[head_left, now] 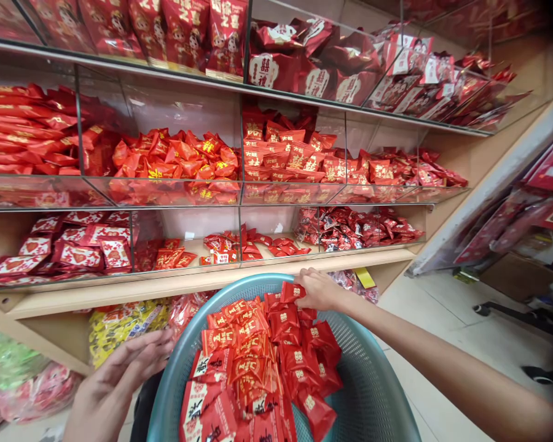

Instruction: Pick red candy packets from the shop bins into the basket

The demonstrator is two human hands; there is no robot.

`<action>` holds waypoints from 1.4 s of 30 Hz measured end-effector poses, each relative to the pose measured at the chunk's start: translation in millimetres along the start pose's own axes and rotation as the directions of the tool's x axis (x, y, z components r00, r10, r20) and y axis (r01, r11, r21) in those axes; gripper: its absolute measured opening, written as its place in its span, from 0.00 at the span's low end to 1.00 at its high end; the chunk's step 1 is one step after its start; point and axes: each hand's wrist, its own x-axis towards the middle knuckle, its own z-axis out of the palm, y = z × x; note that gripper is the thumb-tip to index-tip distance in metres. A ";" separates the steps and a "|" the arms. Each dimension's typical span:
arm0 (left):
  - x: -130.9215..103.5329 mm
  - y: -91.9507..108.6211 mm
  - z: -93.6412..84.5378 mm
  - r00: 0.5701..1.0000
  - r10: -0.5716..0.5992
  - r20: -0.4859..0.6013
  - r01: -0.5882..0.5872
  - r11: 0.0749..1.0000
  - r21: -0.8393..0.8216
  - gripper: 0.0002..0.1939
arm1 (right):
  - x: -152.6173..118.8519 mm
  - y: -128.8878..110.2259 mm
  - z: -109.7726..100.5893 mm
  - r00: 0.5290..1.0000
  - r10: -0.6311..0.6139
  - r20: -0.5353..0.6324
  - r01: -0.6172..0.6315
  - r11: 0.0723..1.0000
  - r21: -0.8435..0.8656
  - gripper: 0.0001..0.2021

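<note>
A teal plastic basket (373,380) takes up the lower middle, holding rows of red candy packets. Orange-red packets with gold print (239,325) lie on its left side, above larger red and cream packets (207,411). Darker red packets (299,362) fill the middle. At the basket's far rim, my right hand (317,288) has its fingers closed on a small red packet (291,292). My left hand (124,374) is beside the basket's left rim, fingers stretched out and thumb apart, with nothing in it.
Clear-fronted shelves (166,196) with red packets in compartments span the view ahead. Under the bottom shelf are yellow bags (124,325) and pink and green bags at left. Tiled floor (433,307), a wheeled chair base (511,319) and hanging red goods are at right.
</note>
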 end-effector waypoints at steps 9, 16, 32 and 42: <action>-2.8 11.9 2.3 0.998 0.024 -0.063 -0.019 0.996 0.083 0.26 | -1.2 -0.5 0.8 1.000 0.017 -0.009 -0.016 1.000 0.022 0.19; 2.4 0.0 -6.3 0.992 0.099 -0.079 -0.090 0.989 0.114 0.20 | -7.4 5.2 -3.3 0.995 0.011 -0.097 -0.001 0.994 0.106 0.17; -13.9 -19.3 13.8 0.983 0.181 -0.034 -0.158 0.927 0.340 0.25 | -216.9 -46.5 89.1 0.592 0.806 0.020 -0.065 0.023 0.998 0.30; -62.5 -3.4 175.8 -0.027 0.227 0.973 -0.966 -0.255 0.032 0.12 | -224.3 -77.4 85.1 0.580 0.813 0.055 -0.008 -0.062 0.998 0.30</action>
